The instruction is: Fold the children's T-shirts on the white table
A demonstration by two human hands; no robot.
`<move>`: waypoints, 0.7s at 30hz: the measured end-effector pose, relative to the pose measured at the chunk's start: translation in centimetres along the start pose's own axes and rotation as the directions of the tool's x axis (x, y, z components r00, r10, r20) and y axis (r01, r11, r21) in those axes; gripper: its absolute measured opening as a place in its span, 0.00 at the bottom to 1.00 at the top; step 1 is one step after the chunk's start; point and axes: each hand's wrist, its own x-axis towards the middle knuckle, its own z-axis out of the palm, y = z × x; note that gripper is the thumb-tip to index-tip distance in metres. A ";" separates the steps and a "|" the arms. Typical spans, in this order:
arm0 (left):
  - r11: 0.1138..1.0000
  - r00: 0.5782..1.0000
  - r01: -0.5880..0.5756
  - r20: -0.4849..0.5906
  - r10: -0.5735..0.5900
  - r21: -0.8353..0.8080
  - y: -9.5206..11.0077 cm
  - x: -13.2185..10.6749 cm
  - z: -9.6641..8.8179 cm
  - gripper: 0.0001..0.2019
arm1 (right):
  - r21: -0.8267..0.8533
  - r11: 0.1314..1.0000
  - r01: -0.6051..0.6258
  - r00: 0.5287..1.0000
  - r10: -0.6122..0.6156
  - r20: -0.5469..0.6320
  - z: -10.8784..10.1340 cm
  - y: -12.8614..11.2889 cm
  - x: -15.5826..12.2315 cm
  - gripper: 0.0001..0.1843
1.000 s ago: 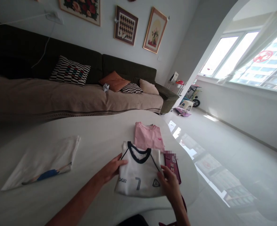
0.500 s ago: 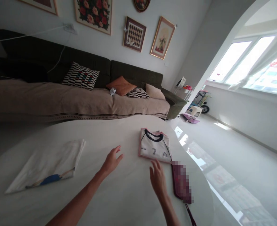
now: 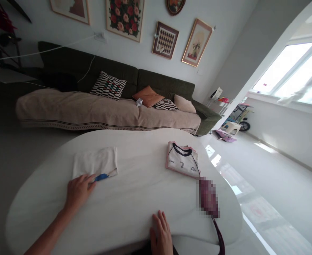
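My left hand [image 3: 78, 191] lies on the near left corner of a folded white cloth [image 3: 96, 161] with a blue print, which rests flat on the table's left half. Its fingers are stretched out over the fabric rather than wrapped round it. At the table's near edge is my right hand [image 3: 161, 230], fingers extended, holding nothing. Farther off on the right sits a folded white jersey [image 3: 182, 161] with a dark collar and the number 7, on top of something pink. Touching its near corner is a dark red pouch [image 3: 209, 198], partly blurred out, with a wrist strap.
The white table [image 3: 134, 198] has rounded edges. Behind it stands a dark green sofa [image 3: 166, 79] under a beige cover, with several cushions. On the right, a white stool [image 3: 231, 127] and a purple item [image 3: 225, 136] are on the shiny floor.
My left hand has moved left onto the white cloth. My right hand has drawn back from near the jersey to the table's near edge. The view has turned left.
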 end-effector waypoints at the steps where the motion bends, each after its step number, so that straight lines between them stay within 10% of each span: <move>1: 0.998 0.998 -0.050 0.044 0.051 -0.024 1.2 -0.4 0.0 0.16 | -0.011 1.000 0.019 1.000 -0.019 0.022 -0.3 0.0 0.1 0.20; 9: 0.953 0.942 -0.073 0.292 0.162 -0.293 8.0 -7.5 0.6 0.13 | 0.130 0.989 0.072 0.997 -0.066 -0.047 -2.2 -2.5 1.2 0.12; 21: 0.991 0.971 -0.126 0.202 0.131 -0.039 0.8 -6.5 0.6 0.14 | 0.427 0.904 0.022 1.000 -0.011 -0.028 -3.0 -8.4 1.4 0.13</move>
